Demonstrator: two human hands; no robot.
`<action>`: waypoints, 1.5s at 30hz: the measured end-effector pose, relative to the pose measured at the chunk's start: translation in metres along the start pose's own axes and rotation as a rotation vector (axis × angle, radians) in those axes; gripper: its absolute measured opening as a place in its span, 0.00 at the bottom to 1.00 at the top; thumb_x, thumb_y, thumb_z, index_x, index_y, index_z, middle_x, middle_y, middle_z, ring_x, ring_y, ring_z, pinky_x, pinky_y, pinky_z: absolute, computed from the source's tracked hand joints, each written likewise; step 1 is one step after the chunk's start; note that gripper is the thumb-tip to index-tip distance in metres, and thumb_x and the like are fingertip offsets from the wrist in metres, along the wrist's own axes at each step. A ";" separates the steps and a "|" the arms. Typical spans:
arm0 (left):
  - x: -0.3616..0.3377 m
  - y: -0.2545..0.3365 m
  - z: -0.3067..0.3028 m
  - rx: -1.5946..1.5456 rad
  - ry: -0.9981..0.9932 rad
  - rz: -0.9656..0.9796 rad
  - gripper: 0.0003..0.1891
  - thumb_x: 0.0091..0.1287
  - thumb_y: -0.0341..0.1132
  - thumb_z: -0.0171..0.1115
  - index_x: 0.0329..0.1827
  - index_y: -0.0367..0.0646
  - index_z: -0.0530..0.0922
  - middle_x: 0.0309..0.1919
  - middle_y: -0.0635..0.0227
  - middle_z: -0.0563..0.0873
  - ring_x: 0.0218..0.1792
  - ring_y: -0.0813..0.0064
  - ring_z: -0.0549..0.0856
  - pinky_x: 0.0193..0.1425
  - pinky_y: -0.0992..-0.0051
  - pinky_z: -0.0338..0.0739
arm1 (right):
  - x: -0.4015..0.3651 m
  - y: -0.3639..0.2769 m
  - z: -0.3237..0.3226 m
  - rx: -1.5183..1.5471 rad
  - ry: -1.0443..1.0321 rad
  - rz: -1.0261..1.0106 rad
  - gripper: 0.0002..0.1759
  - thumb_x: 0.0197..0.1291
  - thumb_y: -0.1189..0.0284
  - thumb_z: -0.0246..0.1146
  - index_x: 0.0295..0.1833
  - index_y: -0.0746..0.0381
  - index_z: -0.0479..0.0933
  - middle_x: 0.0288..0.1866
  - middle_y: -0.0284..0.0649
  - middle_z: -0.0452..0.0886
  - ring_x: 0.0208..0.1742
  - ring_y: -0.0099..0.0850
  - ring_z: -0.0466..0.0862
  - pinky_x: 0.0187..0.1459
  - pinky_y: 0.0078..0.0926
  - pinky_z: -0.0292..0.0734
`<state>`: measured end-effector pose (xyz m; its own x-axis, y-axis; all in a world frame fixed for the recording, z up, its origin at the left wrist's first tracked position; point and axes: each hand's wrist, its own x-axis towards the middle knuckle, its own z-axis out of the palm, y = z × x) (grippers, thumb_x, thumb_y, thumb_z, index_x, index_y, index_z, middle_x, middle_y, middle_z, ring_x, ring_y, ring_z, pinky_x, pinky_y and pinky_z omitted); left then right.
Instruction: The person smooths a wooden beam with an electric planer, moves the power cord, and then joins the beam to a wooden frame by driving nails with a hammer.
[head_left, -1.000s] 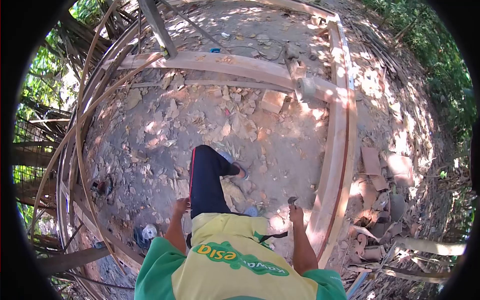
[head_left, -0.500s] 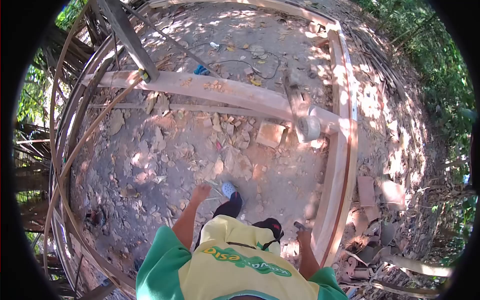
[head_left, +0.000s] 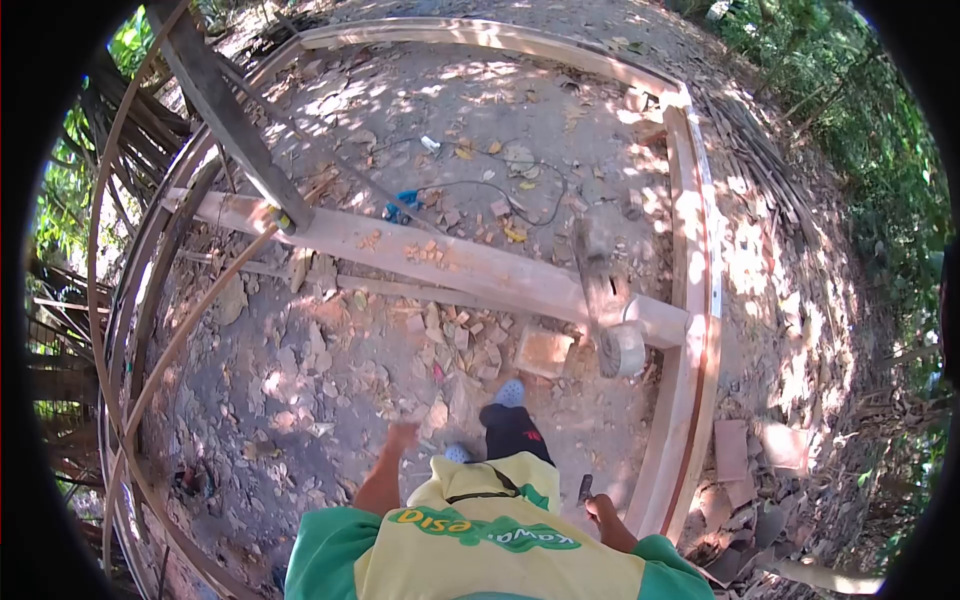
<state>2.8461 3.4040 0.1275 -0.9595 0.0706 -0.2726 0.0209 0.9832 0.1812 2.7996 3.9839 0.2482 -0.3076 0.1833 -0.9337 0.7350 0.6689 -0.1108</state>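
- An open-air carpentry yard on bare earth, edged by trees (head_left: 860,130).
- Heavy sawn beams (head_left: 440,262) are joined into a frame on the ground.
- Wood chips (head_left: 440,330) litter the dirt, a wooden mallet (head_left: 612,325) rests on the frame, and a cable (head_left: 480,185) trails beyond.
- The right hand (head_left: 602,508) grips a small dark tool (head_left: 584,488).

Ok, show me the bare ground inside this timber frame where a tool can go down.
Barest: the dirt between the far beam and the cable; also the dark dirt left of the left hand. Crowded: wood chips, a block and a mallet by the cross beam; broken tiles outside the frame. The right hand grips a small tool.
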 end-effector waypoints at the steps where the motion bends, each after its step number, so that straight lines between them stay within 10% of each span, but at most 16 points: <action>1: 0.007 -0.009 -0.006 -0.162 -0.134 -0.150 0.18 0.66 0.52 0.60 0.43 0.46 0.83 0.28 0.67 0.85 0.27 0.67 0.86 0.31 0.61 0.80 | 0.017 -0.023 -0.011 0.126 -0.073 -0.097 0.12 0.61 0.72 0.60 0.24 0.63 0.75 0.17 0.38 0.74 0.16 0.32 0.75 0.17 0.32 0.70; 4: -0.016 -0.002 -0.023 -0.688 -0.565 -0.619 0.18 0.65 0.54 0.60 0.39 0.48 0.83 0.26 0.69 0.84 0.25 0.69 0.86 0.27 0.64 0.77 | 0.066 -0.060 -0.033 0.416 -0.173 -0.023 0.08 0.57 0.73 0.62 0.27 0.64 0.76 0.16 0.40 0.73 0.15 0.34 0.75 0.17 0.34 0.68; 5: 0.007 -0.006 -0.038 -0.882 -0.495 -0.848 0.18 0.67 0.53 0.59 0.39 0.47 0.82 0.26 0.70 0.84 0.25 0.70 0.85 0.26 0.67 0.76 | 0.066 -0.117 -0.049 -0.338 -0.021 -0.124 0.07 0.59 0.74 0.60 0.31 0.66 0.77 0.17 0.40 0.74 0.15 0.34 0.75 0.17 0.34 0.69; 7: 0.012 -0.010 -0.076 -1.247 -0.362 -1.323 0.17 0.69 0.51 0.57 0.39 0.46 0.82 0.26 0.71 0.83 0.24 0.73 0.84 0.25 0.72 0.74 | 0.090 -0.159 -0.064 0.029 -0.063 -0.096 0.12 0.62 0.69 0.61 0.31 0.67 0.77 0.18 0.42 0.76 0.15 0.33 0.76 0.17 0.34 0.70; 12: 0.118 -0.042 -0.165 -1.473 0.146 -1.094 0.17 0.70 0.49 0.57 0.42 0.44 0.83 0.25 0.71 0.82 0.23 0.79 0.82 0.26 0.72 0.75 | 0.074 -0.299 -0.142 0.033 -0.021 -0.218 0.19 0.64 0.63 0.64 0.27 0.68 0.76 0.17 0.42 0.76 0.14 0.31 0.76 0.16 0.32 0.70; 17: 0.238 -0.071 -0.196 -1.019 0.331 -0.851 0.18 0.70 0.48 0.56 0.44 0.43 0.84 0.28 0.69 0.85 0.30 0.76 0.84 0.32 0.66 0.81 | 0.100 -0.379 -0.183 0.087 -0.012 -0.308 0.17 0.60 0.68 0.67 0.24 0.67 0.76 0.16 0.42 0.75 0.13 0.32 0.75 0.16 0.31 0.69; 26: 0.408 -0.104 -0.167 -1.272 -0.339 -1.156 0.22 0.65 0.51 0.63 0.46 0.39 0.82 0.34 0.65 0.86 0.31 0.68 0.87 0.32 0.64 0.79 | 0.105 -0.483 -0.210 0.417 -0.011 -0.226 0.08 0.57 0.74 0.61 0.26 0.63 0.74 0.18 0.38 0.74 0.14 0.29 0.75 0.14 0.28 0.68; 32: 0.639 -0.189 -0.207 -0.706 -0.740 -0.925 0.30 0.63 0.56 0.65 0.52 0.34 0.82 0.48 0.52 0.87 0.50 0.62 0.87 0.51 0.59 0.81 | 0.131 -0.720 -0.255 0.125 0.222 -0.428 0.06 0.58 0.73 0.60 0.35 0.65 0.79 0.20 0.36 0.77 0.17 0.28 0.77 0.19 0.30 0.70; 35: 0.818 -0.238 -0.238 -0.498 -0.298 -0.420 0.25 0.66 0.54 0.57 0.51 0.40 0.83 0.46 0.47 0.86 0.50 0.54 0.86 0.55 0.59 0.77 | 0.217 -0.814 -0.280 -0.169 0.242 -0.324 0.10 0.58 0.69 0.62 0.37 0.66 0.79 0.19 0.38 0.77 0.18 0.29 0.78 0.19 0.32 0.70; 37: 0.897 -0.250 -0.400 -1.208 -0.004 -0.462 0.20 0.69 0.49 0.56 0.40 0.37 0.82 0.28 0.63 0.84 0.32 0.69 0.83 0.41 0.68 0.76 | 0.220 -0.882 -0.294 0.045 0.225 -0.349 0.12 0.57 0.67 0.62 0.37 0.67 0.78 0.19 0.40 0.77 0.17 0.30 0.78 0.19 0.33 0.70; 39: 0.940 -0.259 -0.543 -1.268 0.129 -0.405 0.20 0.69 0.48 0.57 0.40 0.36 0.82 0.27 0.67 0.82 0.33 0.76 0.83 0.40 0.73 0.75 | 0.224 -0.930 -0.300 0.067 0.319 -0.461 0.12 0.58 0.67 0.62 0.37 0.67 0.78 0.19 0.40 0.77 0.16 0.31 0.77 0.17 0.33 0.69; 42: 0.984 -0.295 -0.604 -1.511 0.400 -0.331 0.20 0.68 0.48 0.59 0.39 0.36 0.82 0.26 0.69 0.82 0.33 0.76 0.82 0.40 0.73 0.75 | 0.265 -0.969 -0.323 -0.208 0.651 -0.795 0.11 0.59 0.69 0.58 0.35 0.66 0.79 0.17 0.39 0.74 0.12 0.32 0.73 0.14 0.31 0.67; 45: 0.985 -0.343 -0.609 -1.458 0.460 -0.416 0.21 0.68 0.50 0.59 0.40 0.35 0.82 0.27 0.70 0.82 0.32 0.76 0.82 0.40 0.74 0.75 | 0.254 -1.047 -0.349 -0.362 0.326 -0.507 0.16 0.60 0.66 0.61 0.30 0.70 0.79 0.23 0.49 0.80 0.21 0.38 0.83 0.21 0.41 0.74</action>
<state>1.7226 3.0339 0.3725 -0.8343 -0.4723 -0.2844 -0.2711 -0.0978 0.9576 1.7409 3.5810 0.2455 -0.7660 -0.0460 -0.6411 0.2230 0.9164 -0.3323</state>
